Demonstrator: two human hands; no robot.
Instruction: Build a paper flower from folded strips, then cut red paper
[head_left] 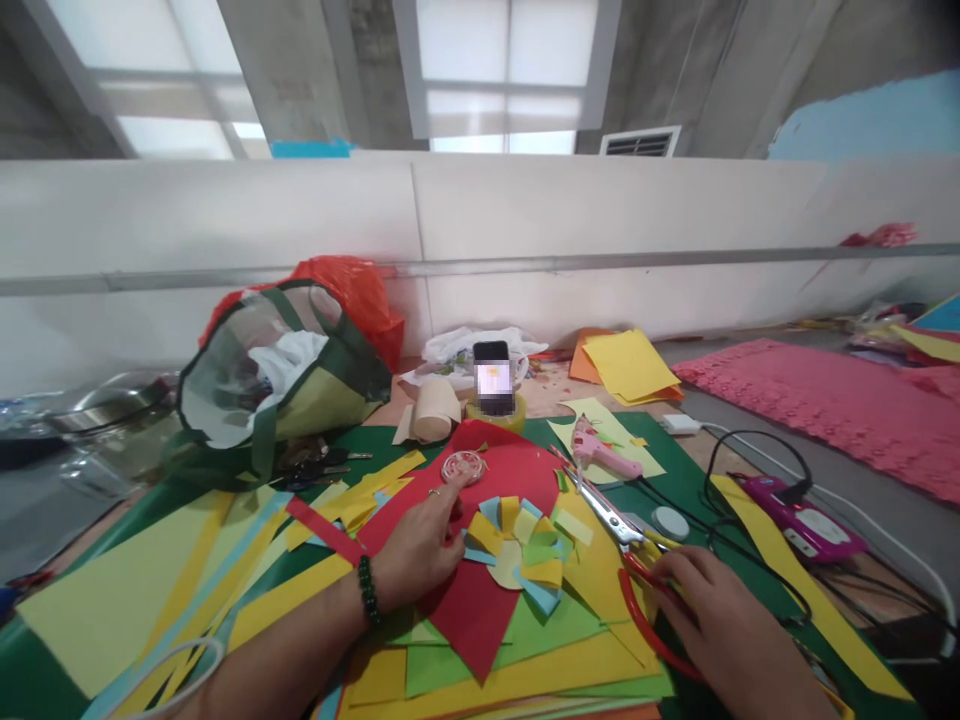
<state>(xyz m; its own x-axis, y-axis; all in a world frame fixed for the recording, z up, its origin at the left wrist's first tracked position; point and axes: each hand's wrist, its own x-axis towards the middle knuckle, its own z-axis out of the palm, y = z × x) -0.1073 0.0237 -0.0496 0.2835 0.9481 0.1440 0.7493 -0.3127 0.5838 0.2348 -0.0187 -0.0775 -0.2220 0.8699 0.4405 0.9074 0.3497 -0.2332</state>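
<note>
No writing or numbers can be read anywhere; the phone screen (493, 380) seems too blurred to tell.

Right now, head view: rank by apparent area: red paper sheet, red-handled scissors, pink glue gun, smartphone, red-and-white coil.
1. Red paper sheet, partly covered
2. Red-handled scissors
3. Pink glue gun and smartphone: too alike to rank
4. Red-and-white coil
</note>
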